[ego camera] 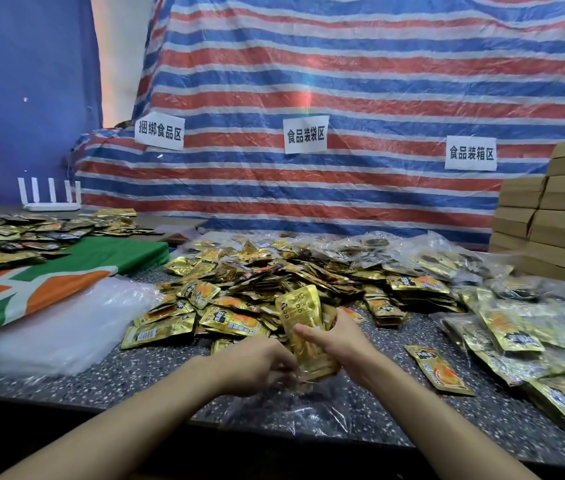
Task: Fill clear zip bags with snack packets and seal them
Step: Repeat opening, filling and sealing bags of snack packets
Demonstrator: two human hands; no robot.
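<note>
As right hand [338,344] grips gold packets [303,315], left hand [257,367] pinching clear bag [295,408].

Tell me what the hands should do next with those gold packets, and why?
Probably slide the bunch of gold packets down into the clear bag. The right hand grips the bunch upright, the left hand holds its lower end, and the bag lies crumpled on the table just beneath them.
</note>
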